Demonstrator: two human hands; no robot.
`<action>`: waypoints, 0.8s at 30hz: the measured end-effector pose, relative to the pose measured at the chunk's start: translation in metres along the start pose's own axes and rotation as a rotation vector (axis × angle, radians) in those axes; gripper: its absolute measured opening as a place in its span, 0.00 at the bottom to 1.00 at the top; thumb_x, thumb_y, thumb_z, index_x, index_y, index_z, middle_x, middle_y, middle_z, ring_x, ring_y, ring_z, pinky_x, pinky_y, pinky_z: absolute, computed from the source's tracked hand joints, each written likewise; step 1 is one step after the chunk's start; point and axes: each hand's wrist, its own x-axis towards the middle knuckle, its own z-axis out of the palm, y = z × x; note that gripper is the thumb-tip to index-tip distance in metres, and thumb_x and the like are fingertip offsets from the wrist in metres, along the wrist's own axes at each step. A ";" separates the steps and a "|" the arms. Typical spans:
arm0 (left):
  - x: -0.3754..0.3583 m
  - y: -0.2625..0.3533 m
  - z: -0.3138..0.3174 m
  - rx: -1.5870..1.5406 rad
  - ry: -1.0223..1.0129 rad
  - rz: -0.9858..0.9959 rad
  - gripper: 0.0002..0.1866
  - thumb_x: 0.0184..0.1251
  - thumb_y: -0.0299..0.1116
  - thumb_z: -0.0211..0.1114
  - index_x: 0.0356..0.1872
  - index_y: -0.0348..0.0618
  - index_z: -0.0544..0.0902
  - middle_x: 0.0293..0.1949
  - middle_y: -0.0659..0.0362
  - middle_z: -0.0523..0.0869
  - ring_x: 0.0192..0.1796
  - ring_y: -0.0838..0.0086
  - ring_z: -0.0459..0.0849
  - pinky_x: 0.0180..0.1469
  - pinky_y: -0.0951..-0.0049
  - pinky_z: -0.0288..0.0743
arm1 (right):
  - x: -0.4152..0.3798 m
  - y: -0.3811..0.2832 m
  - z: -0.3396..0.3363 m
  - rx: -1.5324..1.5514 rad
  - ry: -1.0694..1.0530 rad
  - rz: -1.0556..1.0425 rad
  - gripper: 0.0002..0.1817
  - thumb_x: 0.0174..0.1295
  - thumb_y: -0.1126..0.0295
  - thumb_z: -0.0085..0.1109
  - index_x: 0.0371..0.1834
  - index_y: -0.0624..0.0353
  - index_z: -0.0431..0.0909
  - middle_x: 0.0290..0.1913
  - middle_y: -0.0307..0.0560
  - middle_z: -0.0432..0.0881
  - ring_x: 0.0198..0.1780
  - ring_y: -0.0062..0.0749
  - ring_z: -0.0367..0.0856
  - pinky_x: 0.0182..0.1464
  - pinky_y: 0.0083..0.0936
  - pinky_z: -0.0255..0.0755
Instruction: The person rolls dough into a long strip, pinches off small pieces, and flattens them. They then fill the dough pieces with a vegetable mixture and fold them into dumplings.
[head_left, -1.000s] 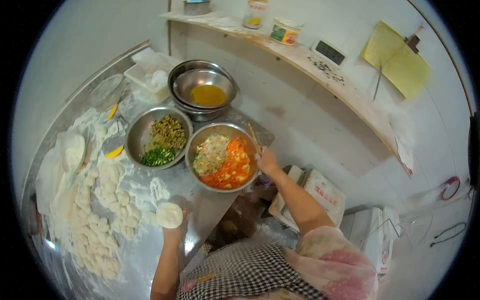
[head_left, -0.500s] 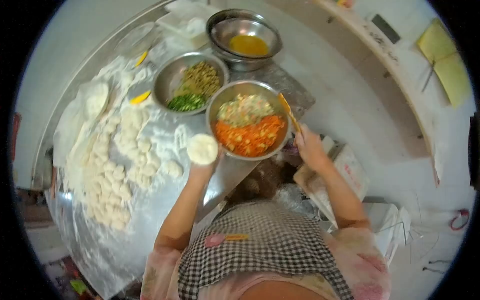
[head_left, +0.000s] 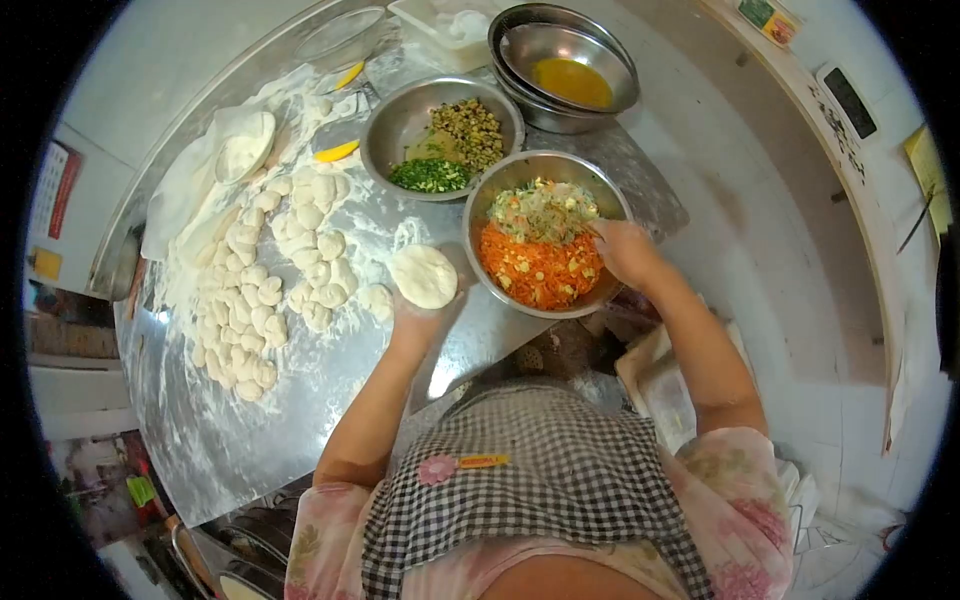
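Observation:
A flat round dough wrapper (head_left: 424, 277) lies on the palm and fingers of my left hand (head_left: 418, 325), which cups it from below beside the steel bowl of filling (head_left: 548, 161). In that bowl, shredded orange carrot (head_left: 545, 270) fills the near half and a pale chopped mixture (head_left: 548, 208) the far half. My right hand (head_left: 628, 253) is closed over the bowl's right rim, gripping a thin wooden spatula (head_left: 595, 231). Most of the spatula is hidden by the hand and the filling.
Many small dough pieces (head_left: 240, 335) lie on the floured steel table (head_left: 290, 440). Behind stand a bowl with chopped greens and brown bits (head_left: 385, 130) and stacked bowls with yellow liquid (head_left: 515, 60). A yellow-handled tool (head_left: 337, 153) and a flour scoop (head_left: 247, 150) lie farther left.
My right hand has moved from beside the bowl to over its right rim, lowering the spatula into the filling. My left hand still holds the wrapper. The camera view has shifted.

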 end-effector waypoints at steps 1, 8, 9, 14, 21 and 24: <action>0.002 0.004 0.001 -0.026 0.018 0.016 0.23 0.50 0.29 0.72 0.47 0.37 0.74 0.42 0.54 0.81 0.45 0.68 0.81 0.48 0.71 0.75 | -0.003 -0.004 -0.003 0.055 0.012 0.009 0.10 0.62 0.73 0.43 0.41 0.64 0.74 0.36 0.63 0.80 0.40 0.55 0.81 0.42 0.47 0.74; 0.054 0.019 0.061 -0.742 -0.094 -0.167 0.25 0.53 0.26 0.70 0.53 0.37 0.70 0.43 0.55 0.81 0.46 0.70 0.81 0.45 0.71 0.78 | 0.015 -0.031 0.031 0.131 -0.063 0.155 0.13 0.63 0.73 0.42 0.46 0.67 0.73 0.39 0.62 0.79 0.43 0.57 0.79 0.47 0.48 0.71; 0.062 0.038 0.061 -0.704 -0.178 -0.205 0.27 0.53 0.24 0.70 0.54 0.37 0.69 0.43 0.55 0.80 0.45 0.71 0.81 0.42 0.71 0.79 | 0.013 -0.026 0.030 0.176 0.015 0.126 0.13 0.62 0.73 0.43 0.44 0.67 0.74 0.38 0.63 0.79 0.42 0.57 0.79 0.46 0.47 0.71; 0.104 0.042 0.101 -0.655 -0.293 -0.387 0.15 0.57 0.24 0.64 0.45 0.39 0.74 0.38 0.56 0.79 0.37 0.71 0.81 0.38 0.72 0.78 | -0.018 -0.017 -0.020 0.230 0.103 0.309 0.11 0.60 0.74 0.47 0.40 0.69 0.74 0.37 0.64 0.79 0.41 0.57 0.79 0.44 0.44 0.71; 0.128 0.001 0.154 0.158 -0.229 -0.097 0.12 0.56 0.30 0.63 0.39 0.36 0.75 0.36 0.46 0.82 0.41 0.54 0.81 0.42 0.62 0.74 | -0.001 -0.011 0.004 0.178 -0.033 0.340 0.10 0.58 0.75 0.48 0.39 0.69 0.75 0.36 0.67 0.79 0.41 0.58 0.79 0.44 0.46 0.71; 0.116 -0.002 0.157 0.210 -0.158 0.022 0.17 0.55 0.32 0.65 0.43 0.35 0.73 0.38 0.42 0.81 0.43 0.48 0.80 0.45 0.59 0.74 | -0.001 -0.019 0.021 0.343 0.049 0.242 0.09 0.58 0.76 0.48 0.37 0.67 0.76 0.35 0.66 0.80 0.41 0.59 0.79 0.46 0.48 0.71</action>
